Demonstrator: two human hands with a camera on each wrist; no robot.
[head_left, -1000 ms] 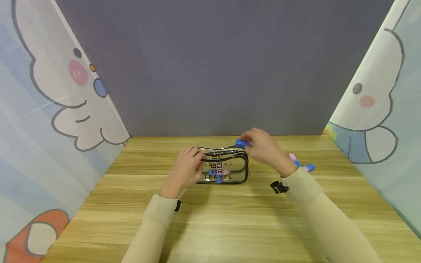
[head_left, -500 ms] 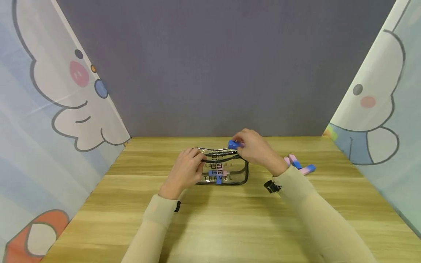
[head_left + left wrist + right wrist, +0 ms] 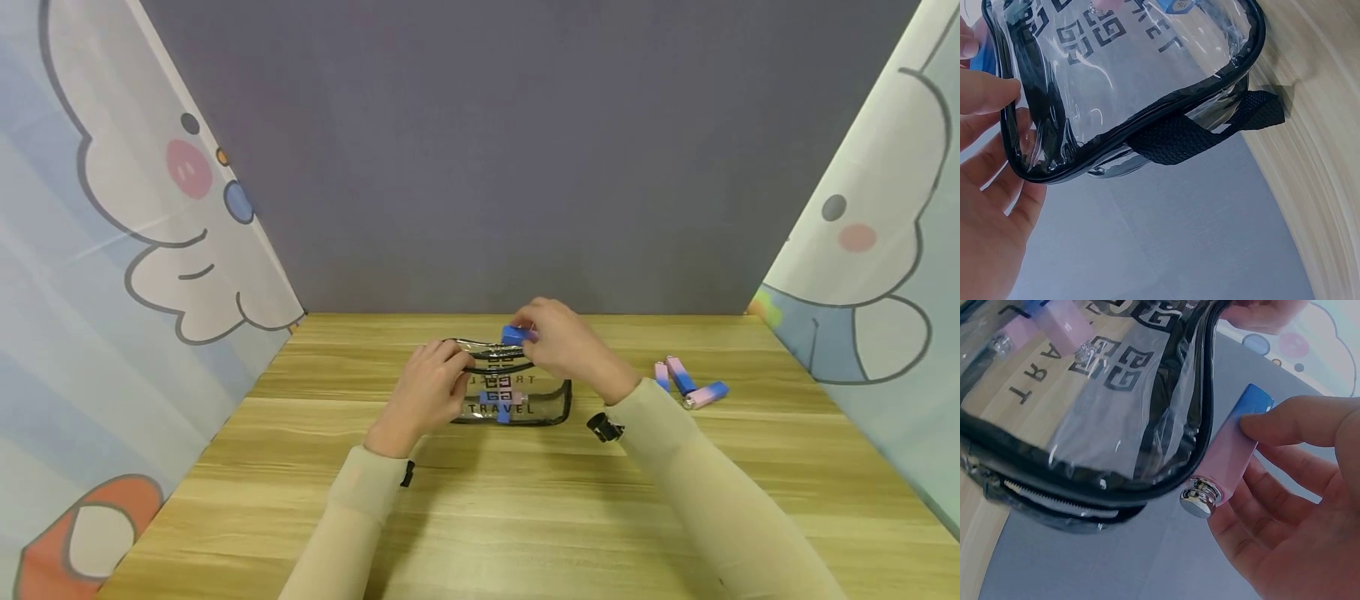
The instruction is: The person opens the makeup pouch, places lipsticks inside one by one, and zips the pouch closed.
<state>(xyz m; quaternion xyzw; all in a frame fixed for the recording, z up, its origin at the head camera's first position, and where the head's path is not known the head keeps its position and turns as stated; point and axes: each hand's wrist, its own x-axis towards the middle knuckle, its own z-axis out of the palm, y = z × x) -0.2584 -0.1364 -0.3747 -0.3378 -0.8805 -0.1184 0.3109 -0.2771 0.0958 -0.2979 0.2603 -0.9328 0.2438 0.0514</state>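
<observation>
A clear zip pouch (image 3: 536, 408) with black edging and "TRAVEL" lettering stands on the table. My left hand (image 3: 427, 387) grips its upper left edge, thumb on the near side in the left wrist view. My right hand (image 3: 562, 343) pinches a square pink-and-blue tube (image 3: 1232, 447) between thumb and fingers, over the pouch's top right. The tube's silver knob end lies beside the pouch's black rim in the right wrist view. Through the clear wall, similar pink-and-blue tubes (image 3: 1063, 328) show inside. A black strap (image 3: 1175, 140) sticks out from the pouch's side.
To the right, three more pink-and-blue tubes lie close together on the wooden table (image 3: 480, 517), the nearest tube (image 3: 707, 395) pointing rightward. A grey panel (image 3: 525, 167) rises behind the table. Cartoon-printed curtains (image 3: 862, 333) flank both sides.
My right hand has carried the tube leftward along the pouch's top, from its right corner toward the middle. The left hand keeps its grip on the pouch.
</observation>
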